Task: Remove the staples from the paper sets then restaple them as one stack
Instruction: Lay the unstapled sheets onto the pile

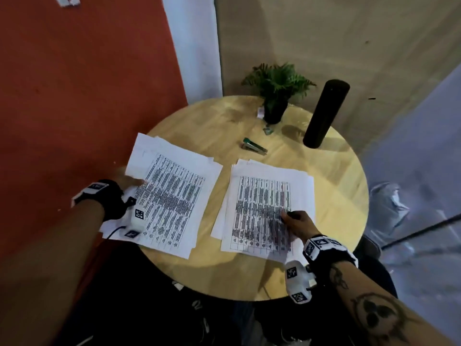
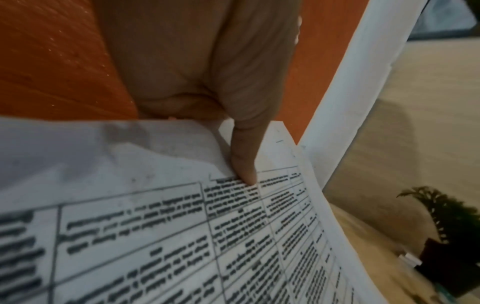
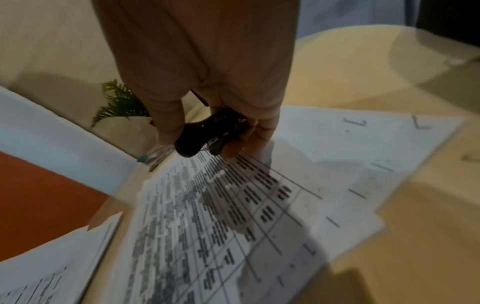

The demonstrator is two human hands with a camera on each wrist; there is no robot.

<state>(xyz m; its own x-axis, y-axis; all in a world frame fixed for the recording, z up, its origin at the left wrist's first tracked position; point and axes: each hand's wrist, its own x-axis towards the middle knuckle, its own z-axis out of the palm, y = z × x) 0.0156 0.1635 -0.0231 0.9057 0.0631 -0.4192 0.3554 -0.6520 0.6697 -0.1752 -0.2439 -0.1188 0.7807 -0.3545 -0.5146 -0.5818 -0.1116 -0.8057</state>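
I've got two white paper sets [image 1: 172, 193] [image 1: 264, 216] here, both printed with black gridded tables of dense text. Pale yellow wood-grain counter [image 1: 331, 176] beneath. Stapler [image 1: 254, 146] is silver with a green end. Black staple remover [image 3: 207, 131] in view. Green fern [image 1: 277, 81] in a black pot, a black cylinder [image 1: 325, 113] beside it. Orange-red wall [image 1: 74, 83] on my left.
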